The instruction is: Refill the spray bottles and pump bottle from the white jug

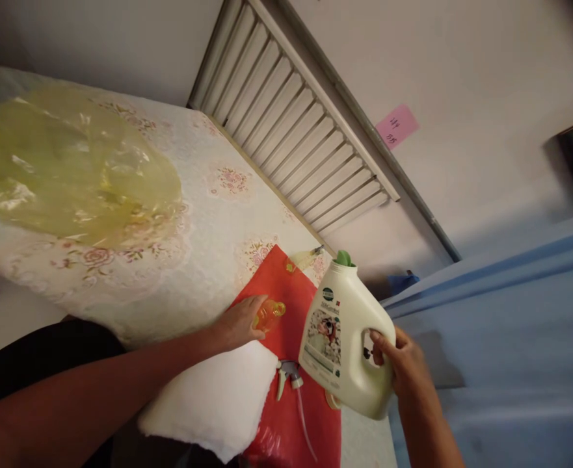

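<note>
My right hand [403, 364] is closed through the handle of a pale green detergent jug [347, 344], which is tilted. A green pouring spout [345, 258] shows in its uncapped mouth. To the left, my left hand [240, 323] grips a small clear orange bottle [269, 314] with no cap on its neck. Both are over a red sheet [286, 331] on the table. A trigger spray head [291, 374] lies on this sheet with its thin tube stretching toward me. Partly hidden under the jug is a round pale cap-like piece [332, 400].
A white cloth [213, 403] lies at the near edge, and a yellow plastic bag [71, 169] covers the left part of the flowered tablecloth [203, 240]. A small clear bottle [303, 260] lies by the wall. Behind are a radiator [300, 123] and, at right, blue fabric [510, 338].
</note>
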Tool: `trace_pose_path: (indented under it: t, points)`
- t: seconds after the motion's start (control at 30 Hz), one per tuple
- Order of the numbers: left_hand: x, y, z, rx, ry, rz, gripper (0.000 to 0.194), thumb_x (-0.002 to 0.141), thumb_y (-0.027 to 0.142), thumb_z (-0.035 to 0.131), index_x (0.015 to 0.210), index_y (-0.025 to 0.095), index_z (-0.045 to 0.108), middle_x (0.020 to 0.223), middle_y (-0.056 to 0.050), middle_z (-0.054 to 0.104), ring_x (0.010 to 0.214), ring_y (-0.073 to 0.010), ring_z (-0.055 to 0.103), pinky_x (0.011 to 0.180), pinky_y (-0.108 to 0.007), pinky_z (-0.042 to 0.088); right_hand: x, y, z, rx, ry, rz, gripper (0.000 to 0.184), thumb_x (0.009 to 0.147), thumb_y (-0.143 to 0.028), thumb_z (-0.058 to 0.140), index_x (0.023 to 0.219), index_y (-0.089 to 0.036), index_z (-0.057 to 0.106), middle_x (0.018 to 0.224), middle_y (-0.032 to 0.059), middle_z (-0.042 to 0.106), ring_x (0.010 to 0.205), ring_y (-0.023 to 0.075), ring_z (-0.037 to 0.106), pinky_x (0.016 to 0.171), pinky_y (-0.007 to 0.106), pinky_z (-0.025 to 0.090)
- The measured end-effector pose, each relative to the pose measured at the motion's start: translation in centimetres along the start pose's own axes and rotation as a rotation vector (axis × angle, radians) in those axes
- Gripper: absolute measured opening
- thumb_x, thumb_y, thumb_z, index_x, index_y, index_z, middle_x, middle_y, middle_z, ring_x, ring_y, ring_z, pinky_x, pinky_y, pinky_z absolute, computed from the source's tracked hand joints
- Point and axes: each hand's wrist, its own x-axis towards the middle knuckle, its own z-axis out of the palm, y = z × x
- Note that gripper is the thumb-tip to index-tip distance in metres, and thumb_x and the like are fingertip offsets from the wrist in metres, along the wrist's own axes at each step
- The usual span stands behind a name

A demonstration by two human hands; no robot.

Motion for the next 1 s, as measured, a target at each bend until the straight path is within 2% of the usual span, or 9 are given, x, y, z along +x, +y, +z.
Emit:
trace_pose_path:
  t: [0.1,0.2,0.3,0.4,0.6,0.77,1.0]
  points:
    - [0.0,-0.2,0.2,-0.005,0.006,0.000,0.079,0.065,0.020,0.074,0.139,0.023,0.047,0.133,-0.013,0.061,0.124,-0.0340,0.058,0.106,-0.050,0.048,-1.5,0.0,-1.0,-0.012,-0.071,-0.004,0.041,0.059,-0.055,0.083,0.073,-0.019,0.069,0.042,-0.0039,0.049,0.046,0.0133,0.040,0.048,0.026,0.028]
    - [0.0,-0.3,0.4,-0.004,0.029,0.009,0.081,0.065,0.020,0.074,0.141,0.023,0.046,0.134,-0.012,0.061,0.125,-0.0341,0.058,0.106,-0.050,0.047,-2.8,0.1,-1.6,0.012,-0.151,-0.017,0.052,0.063,-0.057,0.081,0.097,-0.018,0.073,0.047,-0.0054,0.049,0.047,0.0128,0.039,0.050,0.025,0.029]
    - [0.0,-0.4,0.6,0.011,0.040,0.016,0.084,0.064,0.019,0.075,0.143,0.018,0.044,0.138,-0.015,0.058,0.127,-0.0355,0.056,0.108,-0.047,0.046,-3.8,0.4,-2.0,0.071,-0.249,-0.028,0.064,0.069,-0.057,0.078,0.121,-0.019,0.068,0.055,-0.0049,0.053,0.047,0.0122,0.040,0.051,0.025,0.032]
    - [0.1,-0.5,0.6,0.031,0.017,0.004,0.088,0.063,0.017,0.075,0.144,0.015,0.042,0.141,-0.017,0.056,0.130,-0.0358,0.054,0.110,-0.047,0.045,-4.5,0.8,-2.3,0.068,-0.323,-0.011,0.072,0.073,-0.058,0.075,0.132,-0.019,0.062,0.057,-0.0045,0.052,0.049,0.0131,0.043,0.053,0.026,0.035]
    - [0.2,-0.5,0.4,0.043,-0.026,-0.030,0.091,0.062,0.018,0.076,0.145,0.019,0.039,0.144,-0.017,0.054,0.134,-0.0341,0.051,0.113,-0.048,0.041,-5.2,1.0,-2.5,-0.014,-0.381,0.036,0.078,0.073,-0.062,0.075,0.136,-0.018,0.060,0.056,-0.0049,0.048,0.053,0.0143,0.043,0.053,0.026,0.037]
    - [0.2,0.2,-0.1,0.051,-0.067,-0.057,0.086,0.064,0.019,0.076,0.143,0.019,0.041,0.143,-0.015,0.054,0.135,-0.0335,0.050,0.114,-0.048,0.040,-5.6,-0.4,-2.1,-0.111,-0.515,0.019,0.079,0.081,-0.063,0.067,0.143,-0.015,0.054,0.067,-0.0016,0.052,0.057,0.0133,0.042,0.053,0.025,0.037]
    - [0.2,0.4,-0.3,0.036,-0.075,-0.066,0.086,0.064,0.019,0.077,0.142,0.017,0.042,0.143,-0.016,0.054,0.134,-0.0342,0.050,0.113,-0.046,0.041,-5.4,-1.8,-1.6,-0.190,-0.586,0.050,0.080,0.080,-0.064,0.066,0.143,-0.015,0.054,0.071,-0.0003,0.055,0.057,0.0128,0.041,0.054,0.027,0.039]
